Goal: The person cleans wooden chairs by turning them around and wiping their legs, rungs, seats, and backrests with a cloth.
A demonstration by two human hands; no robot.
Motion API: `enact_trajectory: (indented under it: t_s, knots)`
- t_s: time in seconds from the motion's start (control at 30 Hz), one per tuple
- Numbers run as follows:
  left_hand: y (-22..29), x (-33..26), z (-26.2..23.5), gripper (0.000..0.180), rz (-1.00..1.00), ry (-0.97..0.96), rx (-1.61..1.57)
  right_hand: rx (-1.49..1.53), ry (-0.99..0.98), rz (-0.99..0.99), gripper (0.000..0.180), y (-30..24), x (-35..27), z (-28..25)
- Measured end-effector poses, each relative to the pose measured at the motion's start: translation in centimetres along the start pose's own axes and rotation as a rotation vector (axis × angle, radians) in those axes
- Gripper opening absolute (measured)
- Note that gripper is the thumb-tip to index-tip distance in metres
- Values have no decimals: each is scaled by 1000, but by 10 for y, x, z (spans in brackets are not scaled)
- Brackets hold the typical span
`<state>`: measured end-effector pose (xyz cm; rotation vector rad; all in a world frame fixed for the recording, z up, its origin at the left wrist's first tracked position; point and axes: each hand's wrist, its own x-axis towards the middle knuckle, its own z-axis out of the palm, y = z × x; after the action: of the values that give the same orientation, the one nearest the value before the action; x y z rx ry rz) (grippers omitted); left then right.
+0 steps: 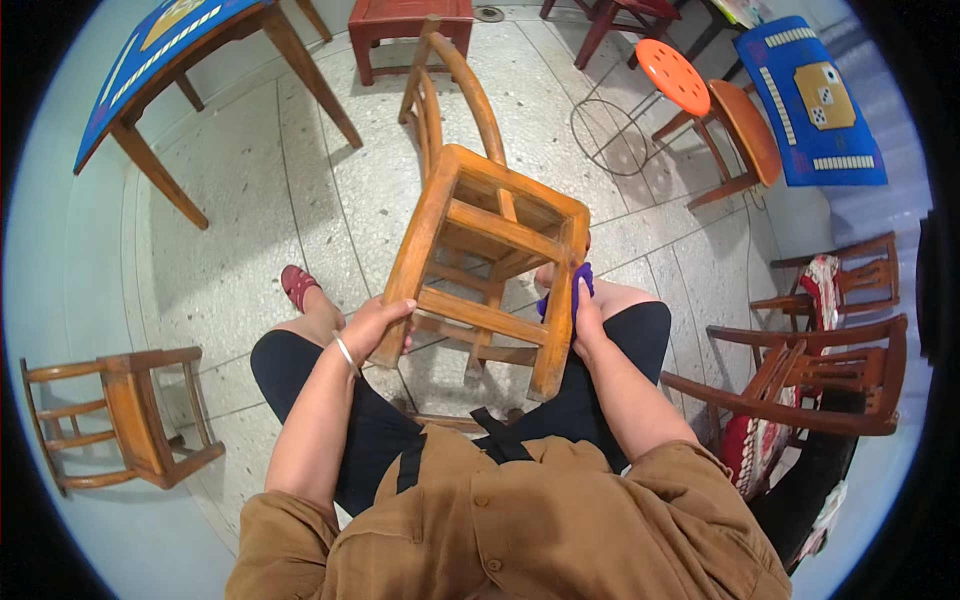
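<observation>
A wooden chair [412, 255] is tipped over in front of my lap, its legs and rungs pointing toward me and its curved backrest stretching away over the floor. My left hand [375, 325] is closed around the end of one leg, the thumb on top. On the opposite side, my right hand [590, 320] holds a purple cloth [583, 275] against another leg. Part of the cloth shows on the inner side of that leg. The right fingers are mostly hidden behind the wood and cloth.
Another wooden chair [135, 415] stands at left. Far left is a table [150, 95] with a blue top; a red stool [410, 20] is at the back. An orange round stool [672, 75], a blue mat with tiles [860, 150] and dark wooden chairs [800, 385] line the right.
</observation>
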<state>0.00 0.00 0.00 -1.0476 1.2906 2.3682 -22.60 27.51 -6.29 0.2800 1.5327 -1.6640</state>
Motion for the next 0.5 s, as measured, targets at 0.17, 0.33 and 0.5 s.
enact_trajectory:
  t_s: [0.17, 0.33, 0.5]
  knots:
    - [37, -21, 22, 31, 6, 145, 127, 142, -49, 24, 47, -7, 16, 2]
    - [84, -30, 19, 33, -6, 136, 211, 258, -91, 135, 46, -5, 22, 24]
    - [94, -18, 43, 33, -23, 154, 35, 183, -74, 72, 43, -13, 31, -4]
